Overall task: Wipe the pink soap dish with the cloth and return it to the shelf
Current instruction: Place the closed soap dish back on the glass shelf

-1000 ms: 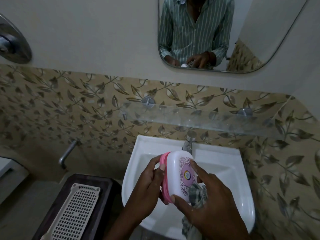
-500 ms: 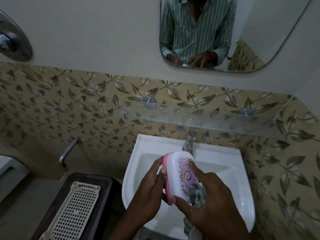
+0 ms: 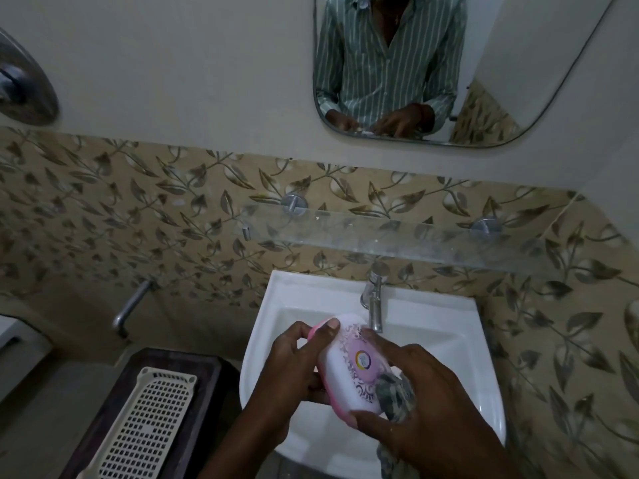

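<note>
The soap dish (image 3: 349,366) is held over the sink (image 3: 460,344), just near of the tap (image 3: 373,299), with its white patterned lid facing up and its pink base showing along the left and near edges. It lies tilted, its far end toward the left and its near end toward the right.

The left hand (image 3: 290,371) grasps the dish from the left: its fingers curl round the pink edge and one fingertip rests on the far corner of the lid. The right hand (image 3: 425,402) grasps the cloth (image 3: 394,395), which is bunched against the near right part of the lid; the thumb lies along the dish's near end and a finger reaches over the lid's right side. So the dish sits between the two hands, the left one carrying it and the right one pressing cloth to it.

The glass shelf (image 3: 397,236) runs along the tiled wall, far of the sink and above it. A perforated white basket (image 3: 145,420) lies on a dark stand to the left.
</note>
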The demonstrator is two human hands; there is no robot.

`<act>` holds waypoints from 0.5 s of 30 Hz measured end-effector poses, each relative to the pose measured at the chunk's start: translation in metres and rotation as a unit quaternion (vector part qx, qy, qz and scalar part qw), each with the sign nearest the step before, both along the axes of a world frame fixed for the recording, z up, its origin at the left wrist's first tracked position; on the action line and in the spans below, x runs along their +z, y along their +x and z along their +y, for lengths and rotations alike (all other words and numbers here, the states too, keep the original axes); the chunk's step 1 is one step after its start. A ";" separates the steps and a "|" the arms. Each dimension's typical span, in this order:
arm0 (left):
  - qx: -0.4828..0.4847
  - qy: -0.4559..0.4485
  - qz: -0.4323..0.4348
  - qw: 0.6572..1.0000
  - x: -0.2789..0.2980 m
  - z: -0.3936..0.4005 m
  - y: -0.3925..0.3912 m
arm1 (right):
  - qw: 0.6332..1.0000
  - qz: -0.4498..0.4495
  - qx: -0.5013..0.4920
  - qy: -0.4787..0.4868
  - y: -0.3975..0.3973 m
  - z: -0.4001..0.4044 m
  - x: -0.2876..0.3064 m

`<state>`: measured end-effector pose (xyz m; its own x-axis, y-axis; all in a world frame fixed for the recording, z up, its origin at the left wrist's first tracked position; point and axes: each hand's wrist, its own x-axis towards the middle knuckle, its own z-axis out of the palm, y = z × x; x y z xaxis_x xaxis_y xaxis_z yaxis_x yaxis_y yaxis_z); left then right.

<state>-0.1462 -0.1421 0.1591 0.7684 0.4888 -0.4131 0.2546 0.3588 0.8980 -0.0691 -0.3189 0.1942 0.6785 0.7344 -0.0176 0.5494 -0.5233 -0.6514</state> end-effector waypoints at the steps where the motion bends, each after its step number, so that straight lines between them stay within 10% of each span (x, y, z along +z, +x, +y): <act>1: 0.013 -0.013 -0.009 1.000 0.001 0.001 0.002 | 0.998 0.026 -0.047 0.019 0.002 -0.001 0.001; 5: 0.038 -0.083 -0.067 0.994 0.006 0.005 0.010 | 0.962 0.122 -0.216 0.117 0.012 -0.007 -0.003; 15: -0.029 -0.022 -0.120 0.992 0.029 0.024 0.063 | 0.923 0.187 -0.207 0.267 0.068 -0.003 0.025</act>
